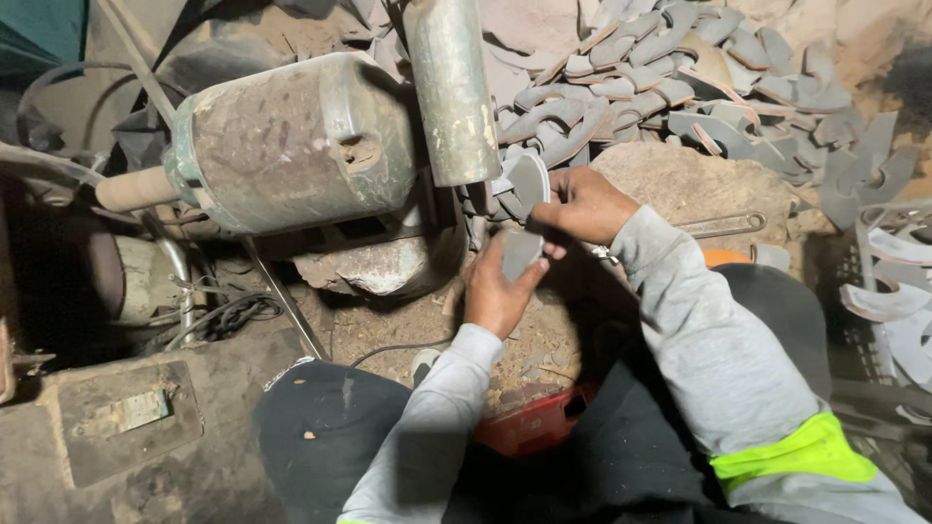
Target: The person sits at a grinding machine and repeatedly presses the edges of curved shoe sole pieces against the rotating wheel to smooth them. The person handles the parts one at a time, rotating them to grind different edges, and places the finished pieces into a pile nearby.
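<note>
The scene is dim and warm in colour. The strongest light falls in the middle and on the far right, on the pile of grey metal pieces (699,87). The left side and the near corners are in deep shadow. The vertical metal cylinder (451,87) shows a soft glare. Edges look a little bent, and details are slightly soft.

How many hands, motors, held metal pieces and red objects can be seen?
Hands: 2, left hand and right hand
Motor: 1
Held grey metal piece: 1
Red object: 1
Total: 5
</note>
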Demonstrator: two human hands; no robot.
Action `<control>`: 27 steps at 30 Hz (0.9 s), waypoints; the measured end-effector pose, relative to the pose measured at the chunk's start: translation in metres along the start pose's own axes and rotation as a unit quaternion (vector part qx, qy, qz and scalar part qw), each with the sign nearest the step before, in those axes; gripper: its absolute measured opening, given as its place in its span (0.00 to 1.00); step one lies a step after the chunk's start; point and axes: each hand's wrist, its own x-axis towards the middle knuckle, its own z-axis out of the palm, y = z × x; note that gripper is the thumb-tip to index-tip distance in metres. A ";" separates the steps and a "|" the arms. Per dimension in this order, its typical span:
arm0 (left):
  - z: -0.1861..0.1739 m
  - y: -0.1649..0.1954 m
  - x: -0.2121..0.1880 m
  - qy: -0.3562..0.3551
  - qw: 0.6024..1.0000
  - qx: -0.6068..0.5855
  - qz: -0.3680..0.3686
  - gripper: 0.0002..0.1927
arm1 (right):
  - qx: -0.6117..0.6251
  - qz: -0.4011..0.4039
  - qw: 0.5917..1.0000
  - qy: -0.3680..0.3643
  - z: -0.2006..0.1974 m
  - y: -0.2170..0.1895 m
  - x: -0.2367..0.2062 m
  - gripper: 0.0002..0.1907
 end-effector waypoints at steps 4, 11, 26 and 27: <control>-0.002 -0.007 0.010 0.030 0.999 -0.011 -0.019 0.32 | -0.035 -0.118 0.992 -0.006 -0.008 0.009 0.002 0.06; -0.019 -0.023 0.028 -0.058 0.969 -0.202 -0.131 0.23 | 0.106 -0.195 0.975 0.014 0.003 -0.003 0.003 0.17; -0.031 0.004 0.032 -0.040 0.928 -0.362 -0.074 0.21 | 0.085 -0.233 0.967 0.050 0.017 -0.022 0.006 0.22; -0.030 0.004 0.033 -0.039 0.928 -0.363 -0.077 0.20 | 0.082 -0.234 0.967 0.051 0.017 -0.022 0.006 0.22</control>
